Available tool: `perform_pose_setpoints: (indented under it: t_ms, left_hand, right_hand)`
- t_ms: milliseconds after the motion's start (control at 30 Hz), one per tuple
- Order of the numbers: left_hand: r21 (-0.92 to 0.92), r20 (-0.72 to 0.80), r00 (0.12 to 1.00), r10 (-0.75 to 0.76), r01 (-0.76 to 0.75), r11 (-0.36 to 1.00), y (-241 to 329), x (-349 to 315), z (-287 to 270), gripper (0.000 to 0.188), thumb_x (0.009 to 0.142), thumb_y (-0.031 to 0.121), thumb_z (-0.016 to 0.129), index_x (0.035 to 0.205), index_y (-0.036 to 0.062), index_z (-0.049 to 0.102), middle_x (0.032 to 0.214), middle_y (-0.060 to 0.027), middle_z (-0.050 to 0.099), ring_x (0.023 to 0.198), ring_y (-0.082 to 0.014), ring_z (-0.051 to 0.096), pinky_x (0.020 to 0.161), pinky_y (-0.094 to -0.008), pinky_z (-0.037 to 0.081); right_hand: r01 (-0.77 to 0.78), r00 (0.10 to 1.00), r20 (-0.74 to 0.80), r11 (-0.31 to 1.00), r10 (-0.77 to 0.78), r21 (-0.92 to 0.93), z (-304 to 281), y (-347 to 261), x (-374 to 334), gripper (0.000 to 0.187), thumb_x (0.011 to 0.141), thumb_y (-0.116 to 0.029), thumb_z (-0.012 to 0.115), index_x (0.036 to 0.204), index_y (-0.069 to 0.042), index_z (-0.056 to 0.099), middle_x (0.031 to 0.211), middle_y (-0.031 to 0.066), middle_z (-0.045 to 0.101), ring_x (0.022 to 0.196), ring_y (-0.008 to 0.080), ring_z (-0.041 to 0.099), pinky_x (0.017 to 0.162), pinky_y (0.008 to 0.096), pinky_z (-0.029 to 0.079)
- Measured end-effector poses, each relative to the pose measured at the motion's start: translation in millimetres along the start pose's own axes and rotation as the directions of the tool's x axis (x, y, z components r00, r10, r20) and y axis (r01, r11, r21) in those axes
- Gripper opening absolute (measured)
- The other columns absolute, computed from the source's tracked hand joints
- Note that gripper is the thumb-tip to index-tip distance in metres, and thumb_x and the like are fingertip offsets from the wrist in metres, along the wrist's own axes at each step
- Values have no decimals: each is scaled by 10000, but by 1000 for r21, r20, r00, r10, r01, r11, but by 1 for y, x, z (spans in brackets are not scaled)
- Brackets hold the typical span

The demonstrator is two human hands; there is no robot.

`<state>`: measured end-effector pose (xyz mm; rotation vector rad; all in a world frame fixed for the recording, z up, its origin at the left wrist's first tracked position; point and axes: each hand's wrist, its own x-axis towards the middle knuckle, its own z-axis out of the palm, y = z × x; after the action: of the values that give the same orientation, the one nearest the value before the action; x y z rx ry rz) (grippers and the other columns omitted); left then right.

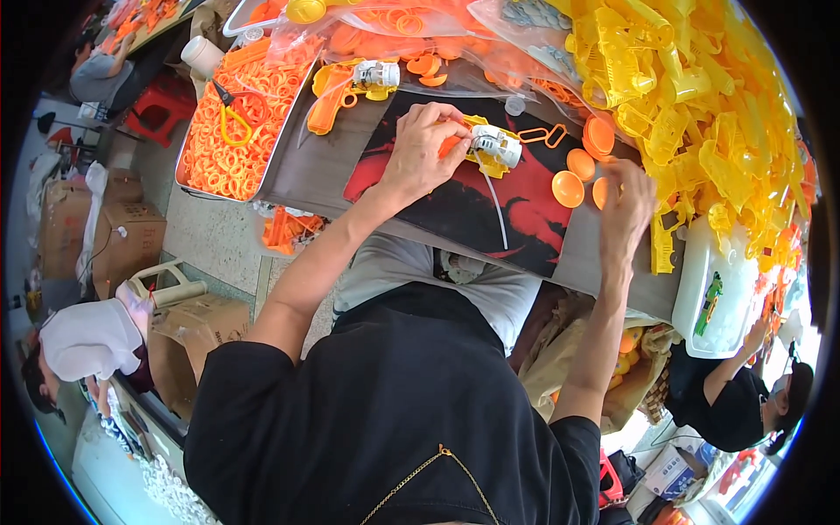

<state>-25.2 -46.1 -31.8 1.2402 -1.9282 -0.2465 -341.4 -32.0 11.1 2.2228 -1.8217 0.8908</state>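
My left hand [423, 150] grips a partly assembled toy gun over the dark mat. Its yellow shell [499, 163] carries a white cylindrical mechanism [496, 143], and orange shows under my fingers. A thin white strip [496, 206] hangs down from it onto the mat. To the right, my right hand [628, 206] is closed with bent fingers at the edge of an orange round cap [600, 192], which it partly hides. Other orange caps [568, 189] lie just left of that hand, with a small stack [598, 137] behind them. An orange looped piece [544, 135] rests beyond the toy.
At left stands a tray of small orange parts [229, 144] with yellow-handled scissors [234, 124] on top. A similar toy gun [353, 91] lies behind. Yellow shells [691, 96] heap up at right above a white bin [716, 289]. Other people [92, 341] work nearby.
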Motion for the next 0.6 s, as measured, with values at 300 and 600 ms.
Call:
perform_pose_setpoints:
  t_ms: [300, 600]
  left_hand:
    - [79, 15, 995, 96, -97, 992, 6, 4, -5, 111, 868, 138, 727, 975, 106, 727, 1197, -43, 611, 1141, -253, 555, 1020, -412, 405]
    - [25, 84, 988, 128, -131, 991, -15, -1, 5, 337, 959, 150, 649, 1283, 64, 617, 1323, -113, 594, 1241, -318, 555, 1050, -436, 454]
  right_hand:
    - [298, 934, 147, 937, -326, 183, 17, -52, -38, 289, 807, -38, 637, 1092, -80, 660, 1095, 83, 627, 1058, 297, 596, 905, 434, 485]
    - [21, 978, 202, 994, -43, 110, 36, -92, -61, 160, 912, -65, 673, 1069, -42, 657, 1023, 134, 604, 967, 338, 616, 808, 445, 517]
